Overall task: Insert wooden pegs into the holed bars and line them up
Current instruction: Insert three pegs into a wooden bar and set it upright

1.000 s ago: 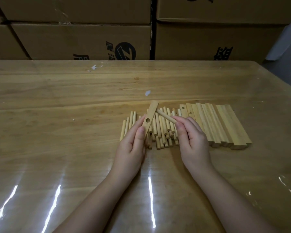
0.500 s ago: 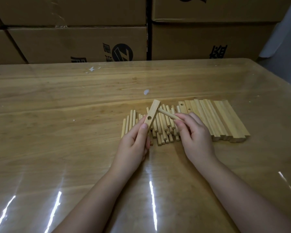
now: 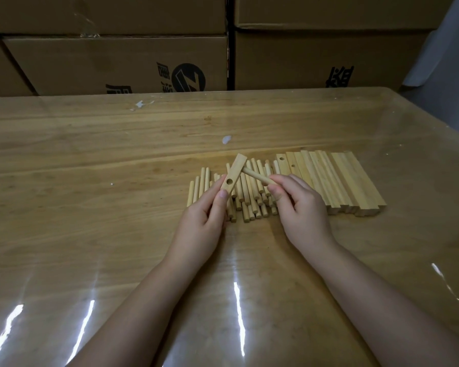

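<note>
My left fingers (image 3: pixel 223 195) grip a bar (image 3: pixel 235 172); my right fingers (image 3: pixel 279 181) pinch a peg (image 3: pixel 255 176) touching it. The box (image 3: pixel 112 64) print is illegible.

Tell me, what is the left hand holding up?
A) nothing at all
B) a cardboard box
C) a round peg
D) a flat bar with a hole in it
D: the left hand grips a flat bar with a round hole showing just above the thumb, while the right hand pinches the round peg.
</note>
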`<state>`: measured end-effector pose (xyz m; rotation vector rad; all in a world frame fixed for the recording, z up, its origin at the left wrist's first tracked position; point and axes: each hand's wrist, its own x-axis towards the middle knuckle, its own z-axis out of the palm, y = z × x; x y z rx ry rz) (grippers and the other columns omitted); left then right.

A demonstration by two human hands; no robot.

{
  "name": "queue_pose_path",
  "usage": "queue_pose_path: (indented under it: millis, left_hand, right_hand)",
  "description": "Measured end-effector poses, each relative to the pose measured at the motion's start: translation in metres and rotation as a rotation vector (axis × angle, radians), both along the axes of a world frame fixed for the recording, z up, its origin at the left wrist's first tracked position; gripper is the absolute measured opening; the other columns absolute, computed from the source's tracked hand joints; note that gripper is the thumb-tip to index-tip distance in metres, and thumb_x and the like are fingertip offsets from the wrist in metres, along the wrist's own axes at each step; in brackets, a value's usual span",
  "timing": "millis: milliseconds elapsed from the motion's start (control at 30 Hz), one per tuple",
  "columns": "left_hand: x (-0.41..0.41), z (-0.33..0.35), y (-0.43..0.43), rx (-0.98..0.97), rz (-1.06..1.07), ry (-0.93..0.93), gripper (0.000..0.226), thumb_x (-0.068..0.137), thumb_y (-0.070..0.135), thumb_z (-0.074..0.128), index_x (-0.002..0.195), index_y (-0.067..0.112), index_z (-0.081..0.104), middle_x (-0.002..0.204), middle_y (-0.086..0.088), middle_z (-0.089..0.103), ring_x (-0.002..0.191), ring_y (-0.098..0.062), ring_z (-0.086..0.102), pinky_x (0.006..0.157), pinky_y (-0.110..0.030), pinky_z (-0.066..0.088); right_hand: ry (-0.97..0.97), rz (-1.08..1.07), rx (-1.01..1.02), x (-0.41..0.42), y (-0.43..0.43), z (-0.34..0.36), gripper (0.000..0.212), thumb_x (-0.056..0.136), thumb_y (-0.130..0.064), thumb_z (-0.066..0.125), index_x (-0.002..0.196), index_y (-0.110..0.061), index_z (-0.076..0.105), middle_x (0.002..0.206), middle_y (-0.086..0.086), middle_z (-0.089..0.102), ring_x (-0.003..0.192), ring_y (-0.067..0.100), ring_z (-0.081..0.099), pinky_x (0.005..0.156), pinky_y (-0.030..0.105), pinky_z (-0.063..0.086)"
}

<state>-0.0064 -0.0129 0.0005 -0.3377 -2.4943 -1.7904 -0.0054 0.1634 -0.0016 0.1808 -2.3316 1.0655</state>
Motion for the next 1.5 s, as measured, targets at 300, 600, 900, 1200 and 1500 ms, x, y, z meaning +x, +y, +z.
queue_pose_path:
  millis: [300,600,900,1200,1500]
  left_hand:
    - [-0.001,0.001,-0.004,-0.087,-0.003,0.039,0.040,0.098,0.039,0.041,0.137,0.040,0.047,0.100,0.035,0.042,0.110,-0.018,0.054,0.082,-0.035,0.050]
    - [0.001,0.002,-0.007,-0.130,-0.034,0.047,0.040,0.099,0.036,0.041,0.138,0.040,0.044,0.118,0.005,0.059,0.112,-0.024,0.054,0.092,-0.034,0.046]
    - [-0.002,-0.007,-0.010,-0.171,-0.049,0.114,0.045,0.097,0.043,0.038,0.141,0.039,0.042,0.118,-0.011,0.064,0.109,-0.022,0.059,0.077,-0.017,0.042]
    - [-0.002,-0.011,-0.004,-0.205,-0.008,0.267,0.038,0.098,0.036,0.043,0.134,0.048,0.037,0.072,0.035,0.059,0.063,0.009,0.055,0.060,-0.004,0.038]
    - [0.002,-0.006,-0.005,-0.265,-0.172,0.249,0.053,0.084,0.059,0.045,0.131,0.071,0.024,0.102,0.011,0.070,0.093,-0.031,0.062,0.083,-0.038,0.049]
  right_hand:
    - [0.022,0.018,0.036,0.003,0.000,0.000,0.019,0.093,-0.011,0.054,0.105,-0.008,0.068,0.078,0.000,0.062,0.065,0.017,0.055,0.053,0.038,0.047]
    - [-0.007,0.052,0.026,0.005,0.002,0.001,0.019,0.094,-0.014,0.051,0.101,-0.011,0.068,0.072,0.005,0.064,0.062,0.022,0.057,0.051,0.042,0.047]
    - [-0.065,0.086,-0.083,0.007,0.004,0.003,0.019,0.095,-0.016,0.050,0.093,-0.013,0.069,0.055,-0.012,0.049,0.052,0.007,0.046,0.045,0.017,0.032]
    - [0.026,-0.094,0.436,0.011,-0.006,0.010,0.017,0.093,-0.010,0.051,0.104,-0.003,0.062,0.084,0.007,0.056,0.060,0.014,0.045,0.047,0.025,0.032]
    - [0.013,-0.045,0.368,0.016,-0.011,0.012,0.027,0.096,-0.022,0.040,0.096,-0.004,0.061,0.070,0.002,0.059,0.050,0.017,0.048,0.041,0.027,0.035]
